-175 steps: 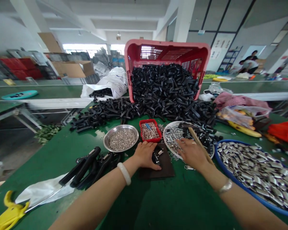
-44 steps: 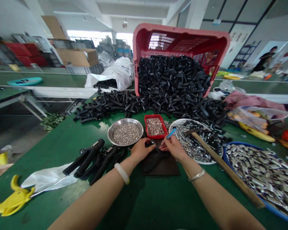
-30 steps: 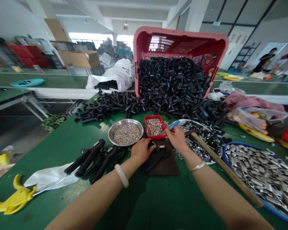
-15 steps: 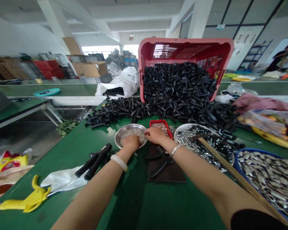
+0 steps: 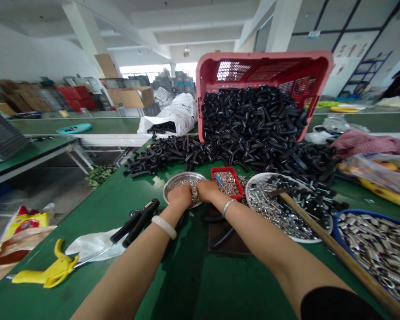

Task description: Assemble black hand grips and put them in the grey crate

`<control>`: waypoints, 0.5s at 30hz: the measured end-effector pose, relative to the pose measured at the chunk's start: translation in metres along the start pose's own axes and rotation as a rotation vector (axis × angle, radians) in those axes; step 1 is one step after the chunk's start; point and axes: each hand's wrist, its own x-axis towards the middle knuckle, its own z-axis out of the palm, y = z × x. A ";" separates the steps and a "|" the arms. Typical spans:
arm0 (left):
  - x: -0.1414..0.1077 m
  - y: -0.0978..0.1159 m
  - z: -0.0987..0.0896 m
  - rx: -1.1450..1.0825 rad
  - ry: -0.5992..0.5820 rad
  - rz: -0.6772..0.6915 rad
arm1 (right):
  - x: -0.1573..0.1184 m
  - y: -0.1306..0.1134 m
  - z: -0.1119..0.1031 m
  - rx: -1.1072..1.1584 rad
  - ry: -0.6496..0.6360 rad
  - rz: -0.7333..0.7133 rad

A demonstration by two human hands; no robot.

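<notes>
At lower left, a yellow-handled tool [image 5: 50, 276] is laid on the green workbench [image 5: 190, 275], with a white plastic sheet [image 5: 93, 247] beside it and a black-handled pair of pliers [image 5: 138, 226] just to the right. At the centre, the left hand [image 5: 180, 196], with a white bangle [image 5: 163, 227] on its wrist, is pressed into a steel bowl [image 5: 183, 178] of small silver pieces [image 5: 195, 194], its fingers curled down among them. The right hand [image 5: 208, 191], with a silver bangle [image 5: 228, 206], is held just beside it at the bowl's right rim, its fingers bent downward. Whether either hand has hold of any pieces cannot be told, as the fingertips are hidden.

A red tray [image 5: 240, 191] filled with silver pins [image 5: 227, 183] is placed just right of the hands, above a dark mat [image 5: 228, 242]. Further right, a white plate [image 5: 303, 240] is loaded with mixed silver and black parts, and a blue basin [image 5: 335, 231] is heaped with silver strips [image 5: 373, 249]. Above, a large heap of black pieces [image 5: 253, 129] is left spilling from a tipped red crate [image 5: 263, 58], so much stock remains.
</notes>
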 end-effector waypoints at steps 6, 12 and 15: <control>-0.003 -0.002 0.002 0.004 -0.001 -0.028 | -0.010 0.004 -0.006 0.026 0.062 -0.036; -0.004 0.000 0.001 -0.027 0.023 -0.017 | -0.016 0.013 -0.003 0.152 0.159 -0.090; -0.009 0.007 0.000 -0.057 0.038 0.002 | -0.018 0.018 0.000 0.235 0.213 -0.110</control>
